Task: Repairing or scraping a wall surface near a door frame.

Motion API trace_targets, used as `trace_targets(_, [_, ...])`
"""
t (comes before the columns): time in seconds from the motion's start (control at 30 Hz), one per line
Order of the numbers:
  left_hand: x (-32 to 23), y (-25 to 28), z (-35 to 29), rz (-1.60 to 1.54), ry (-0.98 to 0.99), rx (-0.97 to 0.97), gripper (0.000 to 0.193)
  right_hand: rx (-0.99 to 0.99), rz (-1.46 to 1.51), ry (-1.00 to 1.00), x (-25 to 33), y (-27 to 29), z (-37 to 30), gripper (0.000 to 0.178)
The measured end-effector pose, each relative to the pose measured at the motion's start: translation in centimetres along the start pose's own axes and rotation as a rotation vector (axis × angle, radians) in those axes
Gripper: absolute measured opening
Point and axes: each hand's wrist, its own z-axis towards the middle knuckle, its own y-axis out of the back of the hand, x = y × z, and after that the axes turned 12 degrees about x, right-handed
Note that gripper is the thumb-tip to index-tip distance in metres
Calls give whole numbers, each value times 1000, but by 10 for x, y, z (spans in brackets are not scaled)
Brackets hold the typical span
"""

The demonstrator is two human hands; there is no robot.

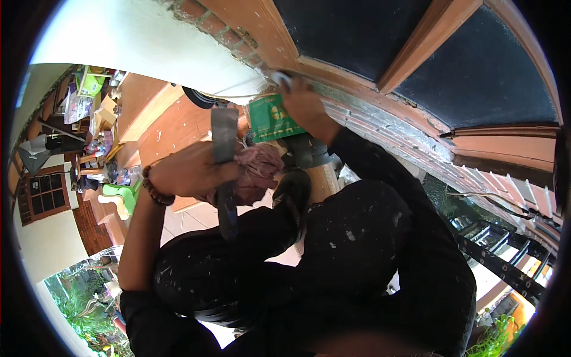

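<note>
Mauve rag (259, 169) plus flat-bladed scraper (224, 134) in the head view — both clutched in the left hand (193, 169), in front of white-specked black trousers (351, 238). Right hand (304, 107) up near the wooden window frame (339, 72), fingers curled round something pale (281, 78) — can't tell what. Green packet (267, 122) right beside.

Two hands (193, 171), one rag (260, 169) (one scraper (224, 134))

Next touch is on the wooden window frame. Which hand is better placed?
Likely the right hand: it's up close to the wooden window frame. The left hand is farther off, occupied with a flat-bladed scraper and crumpled pink rag.
</note>
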Motion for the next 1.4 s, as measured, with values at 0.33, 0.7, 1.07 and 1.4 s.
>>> trace_targets(0.33, [28, -12, -23, -148, 160, -19, 28, 138, 171, -346, -102, 46, -144, 66])
trace_targets(0.7, [18, -18, 20, 166, -168, 2, 30, -300, 301, 147, -2, -20, 3, 34])
trace_targets(1.07, [41, -41, 119, -1052, -202, -87, 28, 50, 1464, -115, 0, -46, -142, 36])
trace_targets(1.4, [27, -64, 177, -1310, -242, -86, 34, 548, 1489, -313, -22, 58, -121, 32])
